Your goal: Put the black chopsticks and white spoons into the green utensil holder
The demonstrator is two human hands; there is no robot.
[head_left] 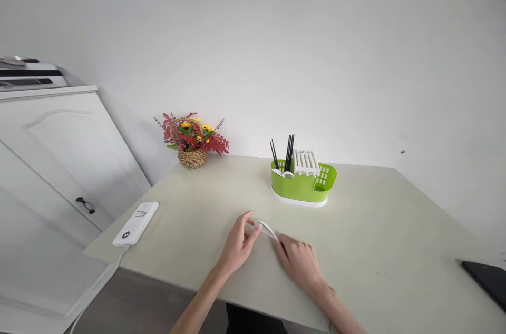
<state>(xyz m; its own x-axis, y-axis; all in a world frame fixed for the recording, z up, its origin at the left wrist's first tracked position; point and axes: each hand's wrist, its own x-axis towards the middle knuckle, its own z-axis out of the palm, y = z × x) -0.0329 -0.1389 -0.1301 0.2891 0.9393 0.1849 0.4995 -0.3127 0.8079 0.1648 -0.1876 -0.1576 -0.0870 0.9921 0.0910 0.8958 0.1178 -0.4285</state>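
A white spoon point(267, 229) is held between my two hands just above the table. My left hand point(237, 242) has its thumb and curled fingers at the spoon's left end. Wrapped round the other end is my right hand point(299, 260), with that part of the spoon hidden in its fingers. Beyond them stands a green plastic cutlery holder point(296, 186) on a white base. Black chopsticks point(290, 152) rise from its left compartment, and white spoons point(288, 175) hang over its front edge. A white slotted rack point(306, 162) covers its middle.
A wicker basket of artificial flowers point(192, 158) stands against the wall at the back left of the table point(356, 228). A white power bank point(136, 223) with a cable lies at the left edge. A black phone point(486, 278) is at the far right. A white cabinet point(51, 165) adjoins the left.
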